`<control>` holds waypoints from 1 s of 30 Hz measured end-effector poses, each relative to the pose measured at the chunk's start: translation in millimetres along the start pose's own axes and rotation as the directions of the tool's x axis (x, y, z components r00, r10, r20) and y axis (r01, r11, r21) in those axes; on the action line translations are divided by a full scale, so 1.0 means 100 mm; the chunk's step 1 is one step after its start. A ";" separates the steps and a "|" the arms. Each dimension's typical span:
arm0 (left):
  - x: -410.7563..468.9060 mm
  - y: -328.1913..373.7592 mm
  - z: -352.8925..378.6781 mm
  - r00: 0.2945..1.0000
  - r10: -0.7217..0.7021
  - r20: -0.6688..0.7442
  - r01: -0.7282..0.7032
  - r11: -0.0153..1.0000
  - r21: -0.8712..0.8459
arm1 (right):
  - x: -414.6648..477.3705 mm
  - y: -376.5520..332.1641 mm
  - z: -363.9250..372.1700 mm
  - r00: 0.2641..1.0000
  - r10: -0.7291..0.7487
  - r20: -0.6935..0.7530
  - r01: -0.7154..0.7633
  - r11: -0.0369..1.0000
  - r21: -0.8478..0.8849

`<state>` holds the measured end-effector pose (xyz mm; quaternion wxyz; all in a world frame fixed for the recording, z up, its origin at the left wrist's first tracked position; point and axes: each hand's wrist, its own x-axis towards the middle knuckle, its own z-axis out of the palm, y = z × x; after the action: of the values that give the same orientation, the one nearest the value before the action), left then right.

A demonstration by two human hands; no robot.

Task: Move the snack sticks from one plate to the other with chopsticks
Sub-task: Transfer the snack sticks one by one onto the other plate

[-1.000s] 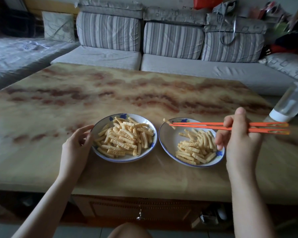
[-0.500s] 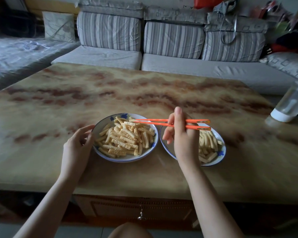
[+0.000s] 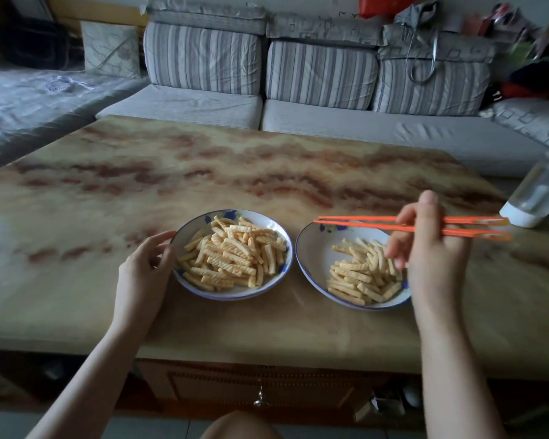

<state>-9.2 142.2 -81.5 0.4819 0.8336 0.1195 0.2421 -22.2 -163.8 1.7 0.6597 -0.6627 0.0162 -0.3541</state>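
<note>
Right hand [image 3: 431, 248] pinches orange plastic chopsticks [image 3: 362, 224], tips empty. Left hand [image 3: 143, 274], fingers relaxed, touches the blue-rimmed white plate [image 3: 235, 294]; crinkled yellow snack sticks [image 3: 232, 255] lie just right of its fingertips. Clamp one crosswise, mid-length.

Two plates [image 3: 235, 295] [image 3: 314, 255], two chopsticks [image 3: 362, 224], two hands [image 3: 143, 270] [image 3: 431, 251], apparently one bottle [image 3: 539, 191].
</note>
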 end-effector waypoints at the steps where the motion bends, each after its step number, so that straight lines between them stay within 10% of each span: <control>1: 0.00 0.00 0.00 1.000 0.001 0.001 -0.001 1.000 0.001 | 0.02 -0.01 -0.08 1.000 -0.007 -0.013 0.006 1.000 -0.022; 18: 0.00 -0.03 0.00 1.000 0.024 0.018 -0.024 1.000 -0.005 | 0.08 0.07 -0.37 0.998 0.057 -0.001 -0.057 0.982 -0.178; 30: 0.00 0.00 0.00 1.000 0.024 0.011 -0.024 1.000 0.015 | -0.19 -0.02 0.26 0.996 0.085 0.004 -0.085 0.986 0.141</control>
<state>-9.2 142.1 -81.3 0.4734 0.8398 0.1088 0.2424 -24.9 -131.3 -1.8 0.7194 -0.6127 0.0199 -0.3266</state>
